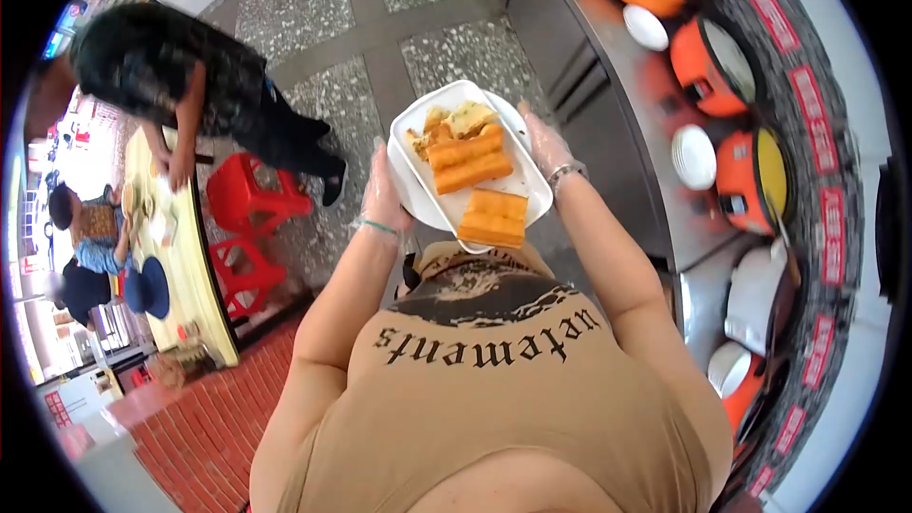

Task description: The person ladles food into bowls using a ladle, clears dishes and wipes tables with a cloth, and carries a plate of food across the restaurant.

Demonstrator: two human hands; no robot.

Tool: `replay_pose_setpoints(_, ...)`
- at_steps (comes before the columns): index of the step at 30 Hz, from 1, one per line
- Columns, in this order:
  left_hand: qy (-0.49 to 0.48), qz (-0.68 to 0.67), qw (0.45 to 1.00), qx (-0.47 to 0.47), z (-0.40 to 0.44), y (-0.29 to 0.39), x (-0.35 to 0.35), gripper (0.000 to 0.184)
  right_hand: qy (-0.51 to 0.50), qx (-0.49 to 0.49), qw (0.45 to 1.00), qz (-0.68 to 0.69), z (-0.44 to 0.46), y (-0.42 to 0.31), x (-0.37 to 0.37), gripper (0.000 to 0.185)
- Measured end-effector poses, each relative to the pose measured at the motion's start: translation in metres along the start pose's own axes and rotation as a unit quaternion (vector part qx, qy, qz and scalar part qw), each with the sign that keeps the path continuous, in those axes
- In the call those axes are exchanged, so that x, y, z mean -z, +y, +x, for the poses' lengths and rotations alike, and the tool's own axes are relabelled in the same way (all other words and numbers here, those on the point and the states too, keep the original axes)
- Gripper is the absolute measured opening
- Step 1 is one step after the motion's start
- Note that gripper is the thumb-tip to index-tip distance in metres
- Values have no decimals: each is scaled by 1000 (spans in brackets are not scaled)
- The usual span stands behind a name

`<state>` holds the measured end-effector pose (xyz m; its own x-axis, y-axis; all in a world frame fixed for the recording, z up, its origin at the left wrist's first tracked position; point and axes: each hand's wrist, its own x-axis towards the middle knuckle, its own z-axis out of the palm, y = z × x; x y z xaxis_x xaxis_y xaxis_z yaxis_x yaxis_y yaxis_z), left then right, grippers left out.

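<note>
A white rectangular tray rests on a white round plate in front of my torso. Two golden pieces of fried dough stick, one in the middle and one nearer me, lie in the tray. Smaller broken pieces of food sit at its far end. My left hand, in a clear plastic glove, grips the plate's left side. My right hand, gloved too, holds the right side. The fingers under the plate are hidden.
On the right, a steel counter carries several orange cookers and stacked white bowls. At left, a person leans over a wooden table near red stools. Another person sits beyond it.
</note>
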<state>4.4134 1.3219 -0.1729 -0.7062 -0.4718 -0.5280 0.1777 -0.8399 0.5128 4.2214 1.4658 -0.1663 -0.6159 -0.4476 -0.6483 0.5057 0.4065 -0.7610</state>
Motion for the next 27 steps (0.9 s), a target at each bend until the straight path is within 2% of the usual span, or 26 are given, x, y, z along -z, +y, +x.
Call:
replay_pose_setpoints(1, 25, -5, 1000, -7, 32, 28, -16, 58, -2, 7, 1000, 1, 43, -33, -12, 68)
replay_pose_setpoints(3, 16, -21, 1000, 0, 100, 75, -28, 57, -78, -13, 997, 7, 135, -74, -33, 69)
replay_pose_setpoints(6, 6, -27, 1000, -8, 225, 154, -49, 58, -59, 54, 991, -105, 273, -147, -68, 72)
replay_pose_setpoints(8, 10, -44, 999, 8, 293, 207, -81, 60, -51, 71, 987, -133, 318, -222, -94, 72)
replay_pose_setpoints(9, -6, -40, 999, 4, 339, 230, -89, 60, -38, 80, 978, -189, 337, -264, -106, 72)
replay_pose_setpoints(12, 1, -14, 1000, 1, 465, 306, -117, 62, -23, 124, 986, -105, 429, -351, -138, 72)
replay_pose_setpoints(13, 2, -12, 1000, 22, 501, 332, -136, 62, -28, 63, 991, -115, 452, -390, -142, 71)
replay_pose_setpoints(14, 7, -11, 999, 42, 541, 354, -158, 63, -27, 66, 991, -113, 485, -428, -144, 71)
replay_pose_setpoints(16, -2, -7, 999, 38, 622, 396, -183, 63, 25, 5, 994, -102, 549, -491, -157, 69)
replay_pose_setpoints(18, 24, 23, 999, 36, 708, 437, -214, 62, 8, 36, 997, -74, 630, -547, -162, 69)
replay_pose_setpoints(20, -2, 12, 999, 31, 788, 474, -248, 60, -1, 25, 995, -92, 712, -599, -161, 71)
replay_pose_setpoints(21, -10, 5, 999, 50, 824, 494, -266, 60, 7, 79, 988, -134, 754, -623, -158, 72)
replay_pose_setpoints(22, -18, -3, 998, 65, 862, 514, -283, 59, 4, 80, 988, -134, 794, -647, -159, 72)
replay_pose_setpoints(24, -24, 3, 999, 32, 945, 548, -313, 58, -1, 37, 994, -106, 866, -715, -168, 74)
replay_pose_setpoints(27, -17, 1, 999, 29, 1052, 610, -371, 57, -14, 55, 990, -129, 970, -815, -178, 77)
